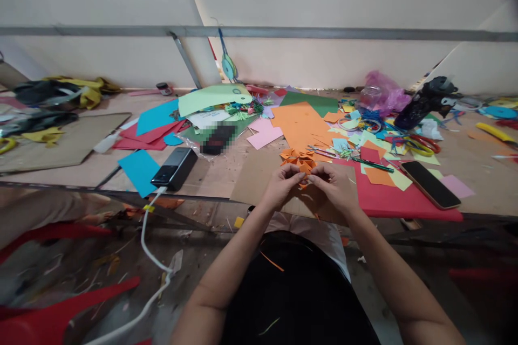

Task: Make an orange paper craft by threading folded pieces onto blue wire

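Between my hands is a small piece of folded orange paper (305, 168), pinched at the fingertips just above the table's front edge. My left hand (284, 183) is closed on its left side, and my right hand (331, 183) is closed on its right side. Right behind the fingers lie more folded orange paper pieces (292, 156); whether they join the held one I cannot tell. A brown cardboard sheet (253, 175) spreads under my hands. Beyond it is a large orange paper sheet (299, 124), with small scissors (324, 152) beside it.
A phone (431, 184) rests on red paper (404, 202) at the right, near a green pen (372, 164) and red-and-yellow-handled scissors (423, 145). On the left stands a power bank (175, 168) with a white cable (145, 232) hanging off the edge. Paper scraps crowd the middle.
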Tool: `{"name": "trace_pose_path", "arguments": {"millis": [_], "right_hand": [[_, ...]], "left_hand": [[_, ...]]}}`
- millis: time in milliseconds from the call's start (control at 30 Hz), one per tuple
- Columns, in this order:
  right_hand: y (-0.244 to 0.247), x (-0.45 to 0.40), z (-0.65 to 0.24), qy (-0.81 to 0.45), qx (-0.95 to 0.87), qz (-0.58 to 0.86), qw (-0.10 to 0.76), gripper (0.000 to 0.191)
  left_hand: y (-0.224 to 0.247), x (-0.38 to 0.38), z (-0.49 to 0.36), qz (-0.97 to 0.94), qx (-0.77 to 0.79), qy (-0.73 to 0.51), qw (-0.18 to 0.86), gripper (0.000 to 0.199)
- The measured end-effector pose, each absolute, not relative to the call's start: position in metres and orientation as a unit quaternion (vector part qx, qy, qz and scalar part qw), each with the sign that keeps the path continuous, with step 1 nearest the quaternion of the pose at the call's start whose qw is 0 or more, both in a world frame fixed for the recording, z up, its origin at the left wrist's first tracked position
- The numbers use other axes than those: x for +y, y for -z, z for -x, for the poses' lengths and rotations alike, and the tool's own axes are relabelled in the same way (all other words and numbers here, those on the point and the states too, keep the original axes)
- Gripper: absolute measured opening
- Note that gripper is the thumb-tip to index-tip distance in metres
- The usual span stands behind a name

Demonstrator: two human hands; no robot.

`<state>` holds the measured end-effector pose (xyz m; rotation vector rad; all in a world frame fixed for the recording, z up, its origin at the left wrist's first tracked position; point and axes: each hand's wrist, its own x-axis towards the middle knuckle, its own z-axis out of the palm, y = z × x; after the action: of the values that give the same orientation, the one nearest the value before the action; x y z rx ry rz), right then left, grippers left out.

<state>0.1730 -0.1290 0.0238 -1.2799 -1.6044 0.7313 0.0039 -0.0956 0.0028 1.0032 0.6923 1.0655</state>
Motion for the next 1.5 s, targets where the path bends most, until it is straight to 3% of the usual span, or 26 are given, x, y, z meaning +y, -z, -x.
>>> {"name": "trace_pose_path", "arguments": {"millis": [400, 700, 933, 1033, 1133, 1333, 1500], "right_hand": [[-0.03, -0.134, -0.173, -0.215, -0.714, 0.517, 0.421, 0.017], [-0.031, -0.135, -0.201, -0.166, -0.697, 0.521, 0.464, 0.017], [-0.023, -0.135, -0.23, -0.163, -0.747, 0.555, 0.329, 0.017], [-0.019, -0.133, -0.227, -0.149, -0.75, 0.567, 0.306, 0.006], [-0.025, -0.132, -0.223, -0.166, -0.726, 0.575, 0.338, 0.008], [-0.046, -0.134, -0.198, -0.355, -0.601, 0.5, 0.512, 0.022], [-0.028, -0.135, -0.162, -0.445, -0.473, 0.446, 0.616, 0.022]], "left_hand": [[-0.002, -0.095, 0.0, -0.446, 0.276, -0.459, 0.717, 0.044], [0.007, -0.088, 0.006, -0.449, 0.293, -0.484, 0.692, 0.041], [0.0, -0.092, 0.005, -0.419, 0.291, -0.496, 0.703, 0.041], [-0.001, -0.093, 0.006, -0.417, 0.285, -0.485, 0.714, 0.037], [0.0, -0.093, 0.006, -0.421, 0.284, -0.473, 0.72, 0.035], [0.0, -0.093, 0.006, -0.422, 0.285, -0.476, 0.717, 0.034], [-0.002, -0.094, 0.008, -0.416, 0.293, -0.471, 0.721, 0.035]]}}
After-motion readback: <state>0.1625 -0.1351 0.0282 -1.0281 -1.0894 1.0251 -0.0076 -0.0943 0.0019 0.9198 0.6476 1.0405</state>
